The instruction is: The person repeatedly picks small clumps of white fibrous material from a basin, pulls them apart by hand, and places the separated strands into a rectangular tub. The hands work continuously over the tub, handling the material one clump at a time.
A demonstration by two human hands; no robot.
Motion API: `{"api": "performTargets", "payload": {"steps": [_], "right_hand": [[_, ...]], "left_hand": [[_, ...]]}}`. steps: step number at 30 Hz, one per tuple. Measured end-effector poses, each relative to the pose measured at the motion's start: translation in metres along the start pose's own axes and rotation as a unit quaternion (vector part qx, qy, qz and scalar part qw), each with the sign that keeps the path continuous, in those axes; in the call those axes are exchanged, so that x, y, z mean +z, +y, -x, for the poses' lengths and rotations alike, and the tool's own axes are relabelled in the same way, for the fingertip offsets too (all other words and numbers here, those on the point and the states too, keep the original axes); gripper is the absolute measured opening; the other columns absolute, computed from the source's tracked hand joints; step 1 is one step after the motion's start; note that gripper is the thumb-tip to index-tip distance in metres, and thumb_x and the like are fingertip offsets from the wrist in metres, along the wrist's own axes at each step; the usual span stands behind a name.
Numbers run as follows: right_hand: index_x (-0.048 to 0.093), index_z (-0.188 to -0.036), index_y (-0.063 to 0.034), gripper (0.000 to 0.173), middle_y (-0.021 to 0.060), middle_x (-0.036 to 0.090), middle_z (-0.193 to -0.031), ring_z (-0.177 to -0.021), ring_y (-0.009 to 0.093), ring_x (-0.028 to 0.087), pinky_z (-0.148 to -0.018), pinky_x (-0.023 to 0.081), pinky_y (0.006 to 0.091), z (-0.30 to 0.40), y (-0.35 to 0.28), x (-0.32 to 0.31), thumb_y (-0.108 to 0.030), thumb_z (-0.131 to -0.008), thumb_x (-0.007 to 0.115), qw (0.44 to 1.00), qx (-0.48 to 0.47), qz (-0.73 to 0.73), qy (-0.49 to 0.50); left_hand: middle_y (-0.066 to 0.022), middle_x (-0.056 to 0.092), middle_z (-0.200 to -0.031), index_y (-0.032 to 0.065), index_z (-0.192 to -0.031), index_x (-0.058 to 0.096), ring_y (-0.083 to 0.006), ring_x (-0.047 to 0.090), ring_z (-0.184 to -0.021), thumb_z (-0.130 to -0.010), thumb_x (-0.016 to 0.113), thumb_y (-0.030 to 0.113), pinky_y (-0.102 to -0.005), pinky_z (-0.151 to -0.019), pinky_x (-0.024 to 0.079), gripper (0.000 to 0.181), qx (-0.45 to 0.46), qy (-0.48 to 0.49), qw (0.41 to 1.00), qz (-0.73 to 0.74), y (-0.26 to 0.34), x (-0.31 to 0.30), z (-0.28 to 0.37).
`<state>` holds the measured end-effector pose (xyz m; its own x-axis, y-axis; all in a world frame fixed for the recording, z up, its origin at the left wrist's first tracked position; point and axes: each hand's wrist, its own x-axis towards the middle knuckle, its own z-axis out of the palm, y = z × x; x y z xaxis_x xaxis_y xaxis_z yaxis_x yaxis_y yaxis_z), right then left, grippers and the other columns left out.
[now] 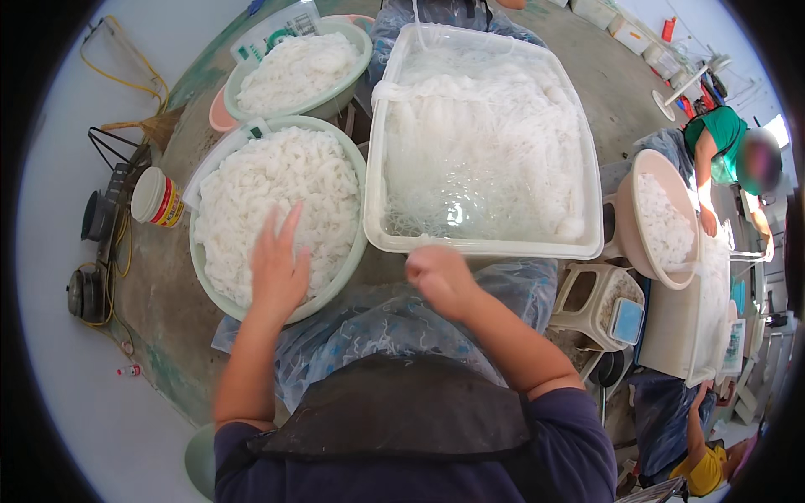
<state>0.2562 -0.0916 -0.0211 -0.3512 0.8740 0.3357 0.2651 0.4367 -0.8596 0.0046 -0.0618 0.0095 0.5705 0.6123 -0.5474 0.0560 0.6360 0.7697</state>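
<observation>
My left hand, blurred, is over a round pale green basin heaped with white, noodle-like bundles. Its fingers are spread and nothing shows in them. At the near rim of a rectangular white tub, my right hand has its fingers curled; blur hides whether it grips anything. Loose white strands lie in clear water inside that tub, with a thick hank draped at its left rim. A bit of white strand hangs over the near rim, just above my right hand.
A second green basin of white bundles stands behind the first. To the right are a plastic stool and a pink basin. A lidded bucket stands at left. A person in green works at a far-right tub; another wears yellow.
</observation>
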Motion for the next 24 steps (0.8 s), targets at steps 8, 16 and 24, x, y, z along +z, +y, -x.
{"api": "performTargets", "payload": {"steps": [8, 16, 24], "right_hand": [[0.065, -0.085, 0.0012, 0.012, 0.0138, 0.063, -0.105, -0.092, 0.026, 0.062, -0.082, 0.05, 0.0387, 0.017, 0.008, 0.022, -0.008, -0.082, 0.059, 0.953, -0.079, -0.233, -0.176], [0.06, -0.072, -0.0053, 0.014, 0.0118, 0.058, -0.093, -0.089, 0.03, 0.055, -0.081, 0.044, 0.0389, -0.023, 0.024, 0.032, -0.016, -0.082, 0.059, 0.979, -0.173, 0.028, -0.104], [0.063, -0.085, -0.0037, 0.02, 0.0101, 0.057, -0.088, -0.087, 0.026, 0.056, -0.08, 0.046, 0.0351, -0.031, -0.053, -0.004, -0.018, -0.094, 0.052, 0.952, 0.014, -0.26, -0.159]], "left_hand": [[-0.0147, 0.067, -0.104, 0.0018, -0.105, 0.064, -0.0229, 0.063, -0.096, -0.101, 0.048, 0.032, -0.0377, -0.087, 0.05, 0.034, 0.039, -0.058, 0.954, 0.291, -0.069, 0.001, -0.057], [-0.015, 0.061, -0.077, 0.0001, -0.069, 0.057, -0.0147, 0.041, -0.056, -0.098, 0.047, 0.024, -0.0289, -0.055, 0.037, 0.039, 0.167, -0.017, 0.978, 0.121, 0.003, 0.021, 0.009], [-0.0117, 0.07, -0.092, -0.0055, -0.091, 0.071, -0.0147, 0.063, -0.081, -0.086, 0.065, 0.005, -0.0254, -0.075, 0.049, 0.013, 0.249, 0.164, 0.875, -0.381, -0.001, 0.006, 0.006]]}}
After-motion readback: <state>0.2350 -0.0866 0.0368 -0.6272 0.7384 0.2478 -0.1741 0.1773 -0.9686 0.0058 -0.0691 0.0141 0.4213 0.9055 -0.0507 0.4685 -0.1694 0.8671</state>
